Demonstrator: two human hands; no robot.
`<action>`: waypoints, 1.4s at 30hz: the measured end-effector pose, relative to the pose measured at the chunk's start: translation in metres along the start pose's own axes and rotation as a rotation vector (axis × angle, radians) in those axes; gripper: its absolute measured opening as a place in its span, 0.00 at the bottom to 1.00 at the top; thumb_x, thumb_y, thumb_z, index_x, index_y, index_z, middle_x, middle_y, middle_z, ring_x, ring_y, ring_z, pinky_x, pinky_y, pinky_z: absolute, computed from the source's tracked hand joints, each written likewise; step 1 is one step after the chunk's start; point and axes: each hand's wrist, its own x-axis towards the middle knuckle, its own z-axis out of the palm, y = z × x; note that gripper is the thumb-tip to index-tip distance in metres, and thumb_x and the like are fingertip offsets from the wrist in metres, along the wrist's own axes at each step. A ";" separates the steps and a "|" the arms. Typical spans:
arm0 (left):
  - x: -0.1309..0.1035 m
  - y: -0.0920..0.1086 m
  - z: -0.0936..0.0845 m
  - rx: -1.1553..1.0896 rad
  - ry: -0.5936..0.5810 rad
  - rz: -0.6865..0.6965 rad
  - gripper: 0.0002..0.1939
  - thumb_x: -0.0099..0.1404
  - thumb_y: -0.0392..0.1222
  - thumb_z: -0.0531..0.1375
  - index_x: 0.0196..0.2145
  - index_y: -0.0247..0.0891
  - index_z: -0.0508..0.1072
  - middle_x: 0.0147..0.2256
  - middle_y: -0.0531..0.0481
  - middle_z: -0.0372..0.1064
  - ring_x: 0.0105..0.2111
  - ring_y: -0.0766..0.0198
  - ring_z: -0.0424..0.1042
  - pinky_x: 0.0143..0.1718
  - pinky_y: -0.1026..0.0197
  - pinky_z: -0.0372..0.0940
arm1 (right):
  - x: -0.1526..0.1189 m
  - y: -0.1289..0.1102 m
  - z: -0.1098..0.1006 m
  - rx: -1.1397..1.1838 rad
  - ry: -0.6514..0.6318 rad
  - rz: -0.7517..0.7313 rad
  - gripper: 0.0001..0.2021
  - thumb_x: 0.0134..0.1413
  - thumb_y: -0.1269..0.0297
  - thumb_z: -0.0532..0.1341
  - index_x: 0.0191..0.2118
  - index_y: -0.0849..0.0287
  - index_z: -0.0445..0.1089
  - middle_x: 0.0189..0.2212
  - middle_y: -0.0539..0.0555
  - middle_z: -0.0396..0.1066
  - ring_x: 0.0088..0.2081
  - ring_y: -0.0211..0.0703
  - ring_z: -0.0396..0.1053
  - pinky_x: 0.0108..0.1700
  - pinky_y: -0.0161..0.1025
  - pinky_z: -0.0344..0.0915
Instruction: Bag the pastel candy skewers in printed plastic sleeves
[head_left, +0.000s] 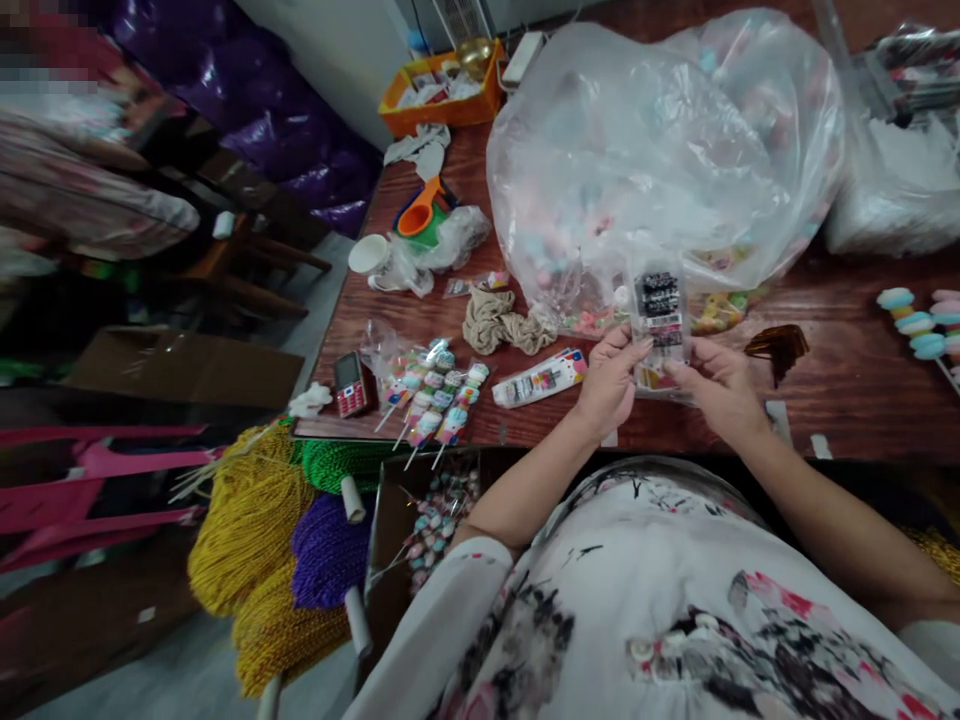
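Near the front edge of the wooden surface (pixel 847 350), the left hand (pixel 609 378) and right hand (pixel 721 385) both grip the lower end of a clear printed packet (pixel 660 308), thumbs uppermost. Its top shows against the big plastic bag (pixel 600 150); whether they touch, I can't tell. I'd pinch lightly and evenly from both sides, so the film lies unwrinkled, and hold it clear of that loose plastic.

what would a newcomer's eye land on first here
The huge, see-through plastic bag bulging across the back of the table stands out first. In front of it, the left hand and right hand hold a printed packet. Bright yellow strands are bundled by the table's near-left corner.
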 end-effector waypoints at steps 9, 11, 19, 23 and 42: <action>-0.054 -0.010 -0.030 0.683 -0.262 -0.050 0.14 0.63 0.47 0.63 0.42 0.35 0.75 0.32 0.47 0.75 0.27 0.65 0.70 0.32 0.59 0.68 | 0.045 0.001 -0.069 -0.408 -0.580 0.253 0.06 0.44 0.63 0.61 0.22 0.59 0.66 0.15 0.46 0.64 0.18 0.33 0.59 0.20 0.31 0.54; -0.051 -0.008 -0.032 1.032 -0.321 0.246 0.10 0.66 0.43 0.59 0.42 0.36 0.75 0.35 0.45 0.76 0.34 0.61 0.72 0.41 0.54 0.69 | 0.054 0.003 -0.069 -0.581 -0.651 0.192 0.03 0.41 0.68 0.59 0.21 0.58 0.66 0.15 0.45 0.64 0.19 0.34 0.59 0.21 0.31 0.54; -0.003 -0.024 -0.004 1.808 -0.614 0.548 0.10 0.64 0.31 0.55 0.42 0.31 0.72 0.45 0.38 0.69 0.47 0.51 0.65 0.47 0.51 0.65 | 0.047 -0.011 -0.072 -1.177 -0.345 -0.150 0.18 0.48 0.71 0.61 0.47 0.56 0.73 0.36 0.57 0.77 0.36 0.51 0.73 0.36 0.42 0.65; 0.003 -0.036 -0.013 1.847 -0.634 0.587 0.09 0.64 0.29 0.52 0.37 0.33 0.72 0.39 0.38 0.68 0.43 0.52 0.65 0.44 0.50 0.64 | 0.008 -0.011 -0.115 -1.097 0.048 -0.249 0.17 0.56 0.66 0.59 0.51 0.56 0.72 0.39 0.57 0.78 0.38 0.50 0.75 0.40 0.46 0.69; 0.009 -0.033 -0.018 1.603 -0.452 0.750 0.09 0.67 0.34 0.55 0.32 0.38 0.74 0.34 0.44 0.70 0.37 0.57 0.64 0.39 0.54 0.65 | -0.082 -0.016 -0.293 -1.690 0.173 -0.184 0.13 0.43 0.73 0.63 0.35 0.49 0.79 0.37 0.59 0.78 0.35 0.46 0.63 0.35 0.45 0.49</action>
